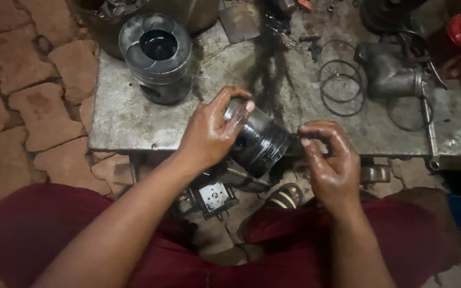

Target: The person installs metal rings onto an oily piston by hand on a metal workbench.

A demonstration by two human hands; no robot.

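Note:
My left hand (209, 133) grips a dark, oily metal piston (260, 141), held tilted in front of the near edge of a grey metal bench (129, 117). My right hand (332, 160) is at the piston's right side, thumb and fingertips pinched together at its ringed rim; whether a thin ring is between them is too small to tell. A second piston (158, 53) stands upright on the bench at the back left, its hollowed crown facing up.
Thin piston rings (340, 88) lie on the bench at the right, beside a grey cast metal part (388, 72) and a long spanner (429, 128). A dark oil streak (270, 58) runs down the middle. Brick paving (33, 96) lies left; my dark red trousers (44, 224) fill the foreground.

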